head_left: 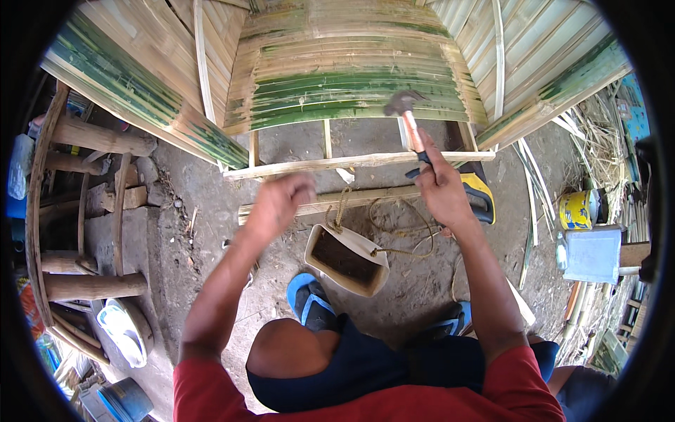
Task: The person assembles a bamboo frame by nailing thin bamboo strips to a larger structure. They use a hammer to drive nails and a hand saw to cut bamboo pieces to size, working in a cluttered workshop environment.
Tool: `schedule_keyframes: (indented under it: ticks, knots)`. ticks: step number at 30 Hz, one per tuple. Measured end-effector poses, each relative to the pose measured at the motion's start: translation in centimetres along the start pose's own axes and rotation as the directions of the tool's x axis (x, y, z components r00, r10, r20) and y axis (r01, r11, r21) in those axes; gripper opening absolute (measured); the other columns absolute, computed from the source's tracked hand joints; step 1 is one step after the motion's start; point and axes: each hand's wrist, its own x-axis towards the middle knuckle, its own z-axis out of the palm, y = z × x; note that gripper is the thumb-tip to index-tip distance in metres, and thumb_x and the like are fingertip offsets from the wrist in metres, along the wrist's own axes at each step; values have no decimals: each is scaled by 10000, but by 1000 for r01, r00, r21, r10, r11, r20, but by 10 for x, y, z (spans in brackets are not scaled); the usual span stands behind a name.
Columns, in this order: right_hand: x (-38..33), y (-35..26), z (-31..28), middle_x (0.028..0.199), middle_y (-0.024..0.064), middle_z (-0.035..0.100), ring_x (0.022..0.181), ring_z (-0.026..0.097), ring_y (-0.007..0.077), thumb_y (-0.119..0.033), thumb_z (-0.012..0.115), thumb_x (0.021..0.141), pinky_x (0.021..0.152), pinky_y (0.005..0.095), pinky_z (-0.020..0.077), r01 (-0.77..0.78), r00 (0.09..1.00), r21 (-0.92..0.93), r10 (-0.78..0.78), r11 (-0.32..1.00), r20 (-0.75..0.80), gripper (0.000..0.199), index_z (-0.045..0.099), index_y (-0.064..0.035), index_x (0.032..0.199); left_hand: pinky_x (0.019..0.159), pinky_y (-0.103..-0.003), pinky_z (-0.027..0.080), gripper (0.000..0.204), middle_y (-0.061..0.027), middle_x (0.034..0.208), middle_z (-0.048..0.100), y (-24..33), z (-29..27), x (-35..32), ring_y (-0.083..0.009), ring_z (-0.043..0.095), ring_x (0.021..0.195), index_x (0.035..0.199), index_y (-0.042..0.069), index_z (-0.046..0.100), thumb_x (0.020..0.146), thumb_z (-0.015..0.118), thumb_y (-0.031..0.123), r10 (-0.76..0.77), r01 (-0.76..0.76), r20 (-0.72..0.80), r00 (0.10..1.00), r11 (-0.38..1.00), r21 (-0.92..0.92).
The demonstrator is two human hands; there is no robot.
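My right hand [441,188] grips the orange handle of a hammer [407,116], its metal head raised in front of a curved panel of green and tan bamboo slats [351,77]. My left hand [280,204] is blurred, fingers curled, hovering near the pale wooden rail [309,166] at the panel's lower edge; whether it holds anything is hidden. A second wooden batten [365,197] lies on the ground just below. A small beige container [346,259] with a dark inside sits on the dirt between my arms, a loose rope [394,232] beside it.
More bamboo panels lean at left [133,84] and right [555,63]. A round log frame [77,211] stands on the left. A yellow and black tool [478,193] lies behind my right hand. A yellow can [578,209] and a grey sheet [593,254] sit right. My blue sandals [309,299] rest on dirt.
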Motion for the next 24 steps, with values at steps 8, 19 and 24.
schedule_keyframes:
  ticks: [8,19,24]
  knots:
    - [25,-57,18,918,286,669,837,681,443,-120,464,997,779,518,520,51,961,-142,-9,989,277,631,325,-244,1599,807,-313,560,207,-122,1026,752,-51,-7,156,-216,734,870,1164,67,671,958,660,67,-2,-54,-266,964,978,-204]
    - [10,-56,18,945,225,672,796,677,403,37,499,911,765,498,548,274,954,-56,-264,960,141,805,260,-248,1625,876,-377,509,114,-36,1082,658,-57,13,146,-248,635,1027,1023,99,698,930,715,162,128,-106,-164,978,985,138]
    - [15,-67,31,939,212,655,784,675,397,25,526,905,748,502,558,422,906,16,-422,907,46,830,254,-279,1627,892,-399,507,118,-36,1123,621,-52,13,146,-274,605,1091,1018,118,710,921,714,185,126,-87,-158,979,968,235]
